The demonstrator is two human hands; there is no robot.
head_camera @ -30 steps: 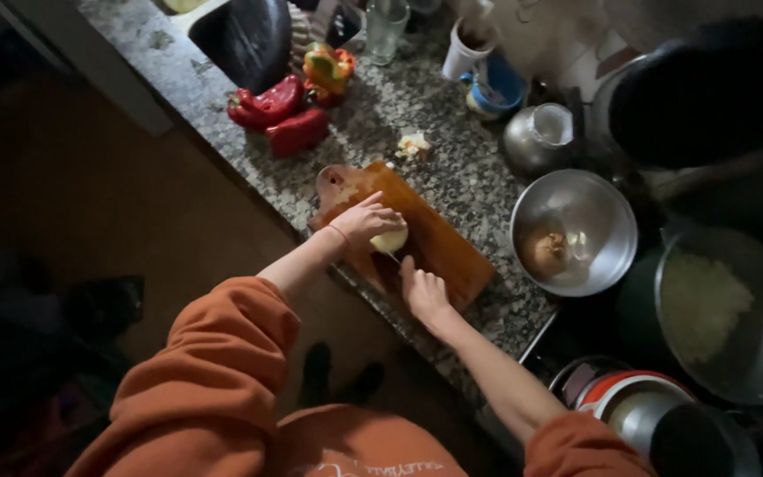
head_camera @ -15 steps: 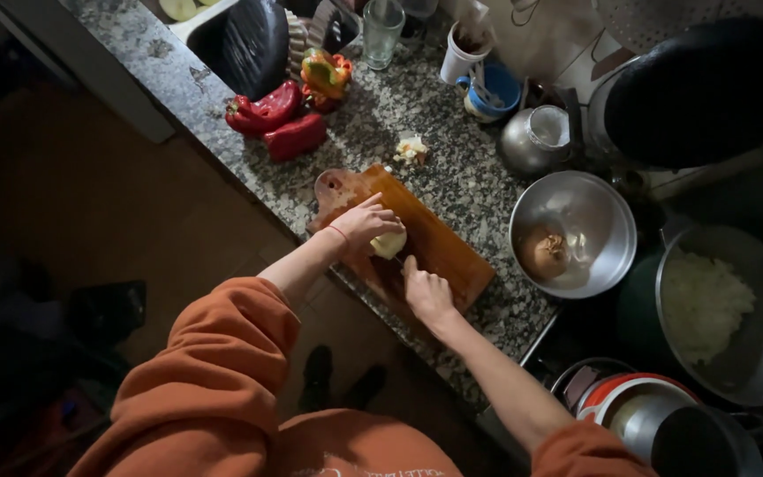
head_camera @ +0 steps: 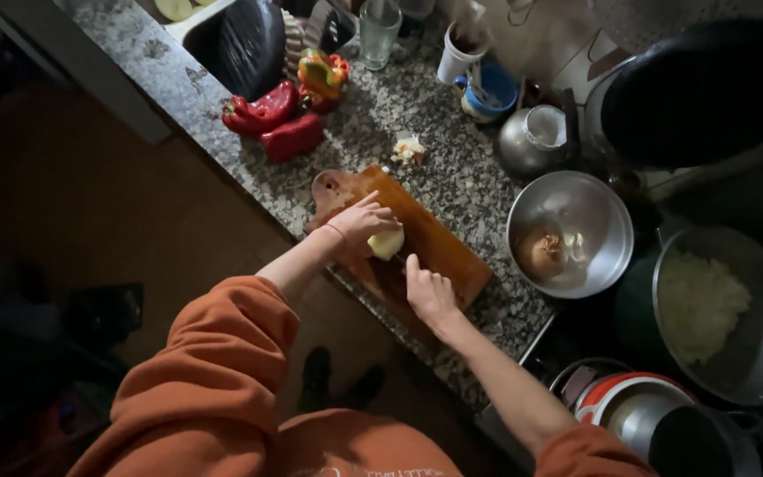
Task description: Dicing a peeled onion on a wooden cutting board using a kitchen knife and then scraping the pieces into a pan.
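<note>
A brown wooden cutting board (head_camera: 452, 252) lies on the speckled granite counter (head_camera: 461, 177). My left hand (head_camera: 359, 223) rests on top of a pale peeled onion (head_camera: 388, 243) on the board, fingers curled over it. My right hand (head_camera: 428, 290) sits just behind the onion with the forefinger stretched toward it; it looks closed on a knife handle, but the blade is hard to make out. Both sleeves are orange and pushed up.
Two red peppers (head_camera: 271, 119) and a multicoloured pepper (head_camera: 322, 74) lie by the sink (head_camera: 222, 35). A steel bowl (head_camera: 598, 212) holds an unpeeled onion (head_camera: 540, 253). A pan of chopped onion (head_camera: 701, 305), a dark pot (head_camera: 708, 88), a metal jar (head_camera: 536, 137), a glass and cups stand around.
The view has shifted slightly; both hands stay on the board around the onion with only small movement.
</note>
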